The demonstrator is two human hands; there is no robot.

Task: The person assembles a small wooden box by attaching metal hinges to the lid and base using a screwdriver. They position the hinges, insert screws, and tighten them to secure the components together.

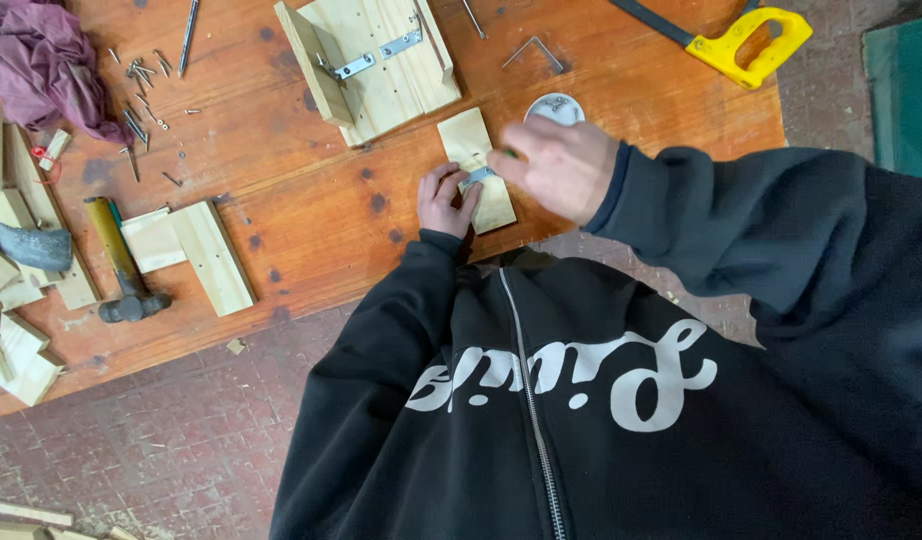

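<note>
hands: two, left hand (447, 200) and right hand (559, 166), both on one small wood block (478, 165)
metal brackets: two on the wooden assembly (377, 62) above the hands
hammers: one hammer (123, 265), far left of the left hand
saws: one yellow-handled saw (743, 42), up right of the right hand
cloths: one purple cloth (36, 60), far up left
loose nails: too many to count

A woodworking workshop: a wooden workbench (311, 215) carrying a hammer (121, 265), loose nails (141, 85), wood offcuts (196, 250) and a yellow-handled saw (726, 40).
</note>
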